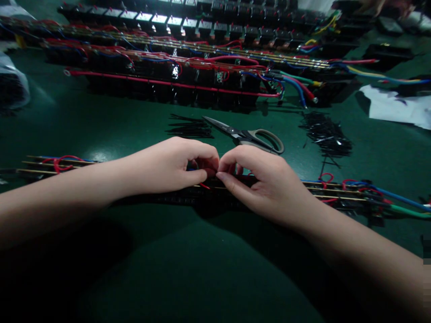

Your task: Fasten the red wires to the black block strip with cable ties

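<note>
A long black strip assembly [336, 192] with brass rods and red, blue and green wires lies across the table before me. Over its middle, my left hand [178, 162] has thumb and fingers pinched together. My right hand [259, 177] meets it fingertip to fingertip, also pinched. Whatever lies between the fingertips is too small and hidden to name. A short red wire end [204, 185] pokes out under the left thumb. Just beyond the hands rest scissors [242, 134] with grey-black handles, blades pointing left.
Black cable ties lie in a small bundle [190, 126] and a larger pile [326, 134]. Behind stand several long wired assemblies [161, 58]. A white crumpled sheet [393, 107] is at right, a plastic bag [13, 83] at left. The green tabletop [188, 264] is shadowed in front.
</note>
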Motion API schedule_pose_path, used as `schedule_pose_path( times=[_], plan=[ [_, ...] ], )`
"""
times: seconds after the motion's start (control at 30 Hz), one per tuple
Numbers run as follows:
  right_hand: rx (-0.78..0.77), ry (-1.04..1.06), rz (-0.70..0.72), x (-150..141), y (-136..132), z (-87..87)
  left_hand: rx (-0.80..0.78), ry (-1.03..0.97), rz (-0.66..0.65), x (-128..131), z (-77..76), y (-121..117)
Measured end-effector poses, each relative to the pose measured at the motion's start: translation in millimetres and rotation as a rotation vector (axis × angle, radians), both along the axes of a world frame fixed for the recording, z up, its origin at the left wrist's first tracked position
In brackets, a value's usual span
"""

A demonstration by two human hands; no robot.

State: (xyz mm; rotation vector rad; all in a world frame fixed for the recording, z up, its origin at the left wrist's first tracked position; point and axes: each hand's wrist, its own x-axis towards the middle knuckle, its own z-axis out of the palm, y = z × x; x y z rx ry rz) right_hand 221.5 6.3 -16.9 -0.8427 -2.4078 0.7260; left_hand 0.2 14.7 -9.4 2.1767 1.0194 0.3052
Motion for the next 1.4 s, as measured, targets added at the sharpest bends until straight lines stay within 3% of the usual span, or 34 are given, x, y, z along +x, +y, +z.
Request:
schedule_pose_path(
  times=[1.4],
  plan=[
    [0.028, 0.022, 0.019, 0.7, 0.2, -1.1, 0.000, -0.013, -0.001, -0.1, -2.0, -0.4]
  ],
)
